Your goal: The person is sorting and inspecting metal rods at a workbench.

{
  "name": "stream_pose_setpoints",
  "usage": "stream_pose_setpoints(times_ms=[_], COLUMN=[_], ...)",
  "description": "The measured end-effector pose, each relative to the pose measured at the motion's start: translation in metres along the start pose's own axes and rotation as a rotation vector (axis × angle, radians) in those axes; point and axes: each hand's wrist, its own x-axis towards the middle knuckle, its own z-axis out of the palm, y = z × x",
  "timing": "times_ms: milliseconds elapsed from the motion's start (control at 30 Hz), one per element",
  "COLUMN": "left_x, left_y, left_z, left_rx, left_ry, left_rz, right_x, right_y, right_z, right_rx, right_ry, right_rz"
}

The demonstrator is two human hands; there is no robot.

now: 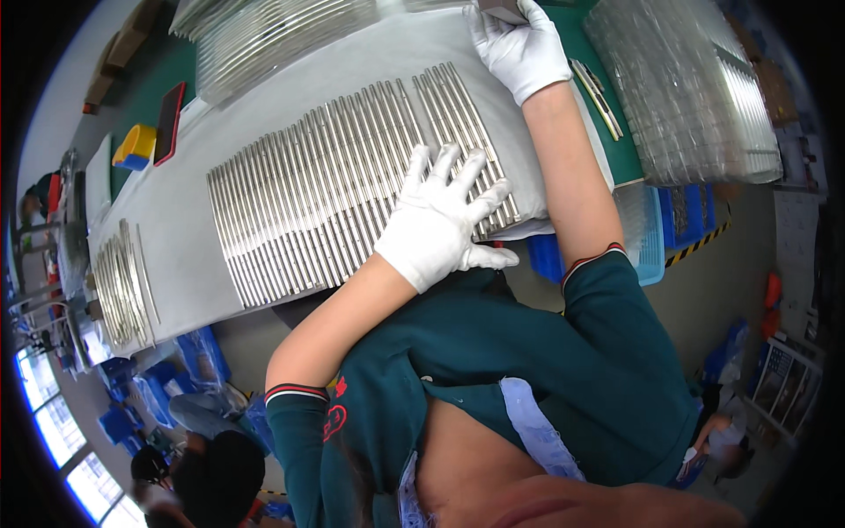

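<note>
A wide row of shiny metal rods (pixel 308 180) lies side by side on the white-grey covered table. My left hand (pixel 436 220), in a white glove, rests palm down across the near right part of the row. Its fingers are spread, and a small gap in the row runs above them. Beyond the row's far right end, my right hand (pixel 519 53), also gloved in white, grips a small grey-brown block (pixel 502 9). The picture's top edge cuts off part of that block.
Bagged rods (pixel 678 97) are stacked at the right, and more wrapped rods (pixel 264 44) lie at the far side. Pens (pixel 598 97) are beside my right forearm. A smaller rod pile (pixel 123 286), a yellow-and-blue tape dispenser (pixel 135 147) and a red-edged dark tablet (pixel 170 123) sit left.
</note>
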Motion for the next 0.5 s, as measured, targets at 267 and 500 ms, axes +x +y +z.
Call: stream_pose_setpoints(times_ms=[267, 500], left_x=[-0.011, -0.052], left_y=[-0.006, -0.025], left_z=[-0.02, -0.015], left_rx=[-0.031, 0.121], left_ry=[0.021, -0.063], left_rz=[-0.048, -0.271], right_x=[-0.012, -0.004], right_y=[-0.002, -0.001], right_z=[0.007, 0.0], right_rx=[-0.44, -0.924], right_ry=[-0.053, -0.101], right_rz=[-0.144, -0.224])
